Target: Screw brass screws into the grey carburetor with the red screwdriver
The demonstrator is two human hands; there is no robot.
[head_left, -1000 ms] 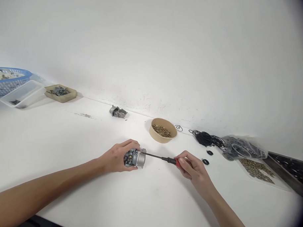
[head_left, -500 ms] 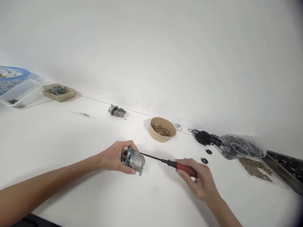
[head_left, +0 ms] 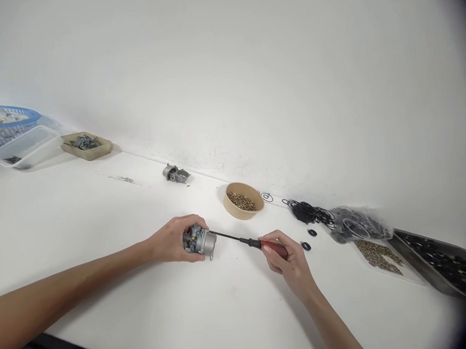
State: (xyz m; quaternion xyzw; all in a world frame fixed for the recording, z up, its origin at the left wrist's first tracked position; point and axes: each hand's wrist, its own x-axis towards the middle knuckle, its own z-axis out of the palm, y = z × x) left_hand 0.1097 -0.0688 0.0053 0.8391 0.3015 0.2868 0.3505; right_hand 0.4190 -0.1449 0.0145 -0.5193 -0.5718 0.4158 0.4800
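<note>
My left hand (head_left: 175, 239) is closed around a grey metal carburetor (head_left: 200, 241), whose rounded silver bowl points right. Thumb and fingers grip it from below and above. A screwdriver (head_left: 274, 248) with a red handle and a black collar is held in my right hand (head_left: 289, 260), fingers wrapped about the handle. Its thin dark shaft runs left, and the tip meets the upper edge of the carburetor near my left fingertips. The exact spot of contact is too small to make out.
Beyond my hands stands a tan bowl (head_left: 243, 214) of brass screws; metal carburetor parts (head_left: 176, 173) lie left of it. Black rubber rings (head_left: 306, 211), a plastic bag (head_left: 359, 224), a tray of brass pieces (head_left: 413, 275) and a dark metal tray (head_left: 417, 256) line the right. Containers (head_left: 86, 154) stand far left.
My right hand has shifted its fingers on the screwdriver handle. The carburetor appears turned slightly, and the whole view has moved a little to the right.
</note>
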